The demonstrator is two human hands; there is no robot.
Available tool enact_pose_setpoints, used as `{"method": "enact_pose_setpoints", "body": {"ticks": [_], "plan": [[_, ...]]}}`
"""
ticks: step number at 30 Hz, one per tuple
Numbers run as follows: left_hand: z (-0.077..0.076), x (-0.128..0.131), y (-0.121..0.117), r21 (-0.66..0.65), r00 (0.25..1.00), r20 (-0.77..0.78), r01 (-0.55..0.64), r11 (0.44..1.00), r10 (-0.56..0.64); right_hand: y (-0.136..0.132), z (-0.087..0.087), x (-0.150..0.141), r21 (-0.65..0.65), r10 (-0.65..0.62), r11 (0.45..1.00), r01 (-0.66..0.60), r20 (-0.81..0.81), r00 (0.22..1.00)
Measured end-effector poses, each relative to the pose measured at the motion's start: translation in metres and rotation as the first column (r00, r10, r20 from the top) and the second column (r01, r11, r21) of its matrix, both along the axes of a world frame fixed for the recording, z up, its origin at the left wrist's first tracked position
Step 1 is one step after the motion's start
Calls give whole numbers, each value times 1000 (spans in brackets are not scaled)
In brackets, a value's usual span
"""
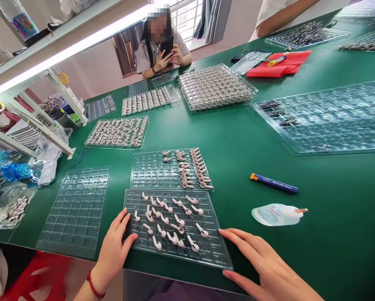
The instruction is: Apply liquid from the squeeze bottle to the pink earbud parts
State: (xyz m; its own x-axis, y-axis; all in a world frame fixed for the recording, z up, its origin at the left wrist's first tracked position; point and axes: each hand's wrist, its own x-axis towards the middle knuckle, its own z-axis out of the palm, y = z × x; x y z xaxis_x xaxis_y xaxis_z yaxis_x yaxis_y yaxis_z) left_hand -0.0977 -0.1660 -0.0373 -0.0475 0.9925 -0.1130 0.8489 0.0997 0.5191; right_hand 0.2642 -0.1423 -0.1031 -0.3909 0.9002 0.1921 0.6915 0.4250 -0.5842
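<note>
A clear plastic compartment tray (210, 246) lies in front of me at the table's near edge, with several white earbud shells (179, 220) scattered across it. My left hand (115, 238) grips its left side, the thumb over the near corner and the fingers along the edge. At the right side, my right hand (262, 267) has its fingers stretched and spread, an index fingertip touching the rim and the thumb by the near corner. Just behind is another clear tray (152, 171), its right columns filled with earbud shells (201, 169).
On the green table (234, 167), a blue pen-like tool (274, 183) and a squeeze bottle (278, 214) lie right. A bare tray (76, 209) is left; filled trays (217, 88) stack behind. A shelf frame (39, 121) stands left. Across sits a person (162, 50) holding a phone.
</note>
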Motion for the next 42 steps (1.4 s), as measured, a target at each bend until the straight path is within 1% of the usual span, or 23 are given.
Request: {"method": "enact_pose_setpoints", "body": {"ticks": [2, 4, 8, 12, 15, 18, 22, 23, 24, 25, 26, 27, 28, 30, 31, 32, 34, 36, 39, 40, 42], "plan": [[-2, -2, 5, 32, 1000, -17, 13, 999, -13, 4, 0, -1, 9, 3, 1000, -3, 12, 1000], [-2, -2, 10, 93, 999, -42, 21, 995, -17, 7, -3, -1, 21, 5, 1000, -6, 24, 1000], [1, 6, 20, 223, 996, -88, 15, 975, 5, 9, -12, 2, 66, 12, 998, -15, 45, 999], [4, 14, 31, 227, 997, -66, 44, 973, -30, 6, -15, 2, 88, 17, 996, -21, 54, 998], [5, 13, 37, 227, 998, -38, 57, 972, -50, 7, -8, 0, 102, 30, 994, -35, 42, 999], [5, 10, 39, 248, 999, -3, 50, 968, -51, 13, 5, -1, 88, 62, 994, -61, -2, 998], [11, 14, 35, 289, 998, 60, -16, 957, -1, 25, 23, -2, 45, 29, 999, -24, -128, 991], [13, 19, 31, 281, 994, 111, -50, 958, 20, 26, 28, -5, 35, 15, 999, -10, -167, 986], [16, 25, 27, 252, 979, 197, -96, 963, 46, 27, 33, -9, 29, 7, 1000, -1, -211, 977], [18, 32, 22, 194, 946, 315, -145, 970, 78, 26, 39, -15, 32, 1, 999, 7, -264, 965], [19, 41, 16, 107, 884, 452, -188, 976, 121, 24, 45, -23, 36, 10, 999, 2, -316, 949], [21, 51, 10, 1, 794, 583, -213, 977, 173, 22, 50, -32, 44, 21, 999, -4, -376, 926], [22, 61, 4, -105, 690, 688, -214, 971, 226, 19, 56, -42, 40, 52, 998, -38, -428, 902], [23, 81, -7, -249, 505, 807, -180, 952, 307, 13, 64, -60, -9, 90, 994, -110, -508, 857], [23, 89, -11, -287, 430, 841, -162, 944, 329, 11, 66, -68, -42, 106, 987, -152, -542, 833], [24, 95, -15, -304, 372, 865, -146, 941, 337, 9, 68, -74, -74, 110, 980, -186, -577, 809], [24, 105, -20, -303, 304, 895, -123, 945, 327, 5, 69, -79, -126, 119, 959, -252, -630, 768], [24, 109, -24, -310, 265, 908, -98, 946, 325, 1, 70, -79, -156, 127, 941, -300, -659, 742], [23, 112, -27, -362, 206, 908, -58, 930, 366, -6, 70, -72, -165, 139, 928, -335, -679, 721], [23, 113, -28, -383, 202, 902, -40, 923, 383, -8, 70, -70, -157, 149, 926, -344, -684, 714], [24, 115, -31, -417, 225, 885, -5, 909, 407, -13, 70, -67, -141, 175, 921, -362, -681, 711]]}}
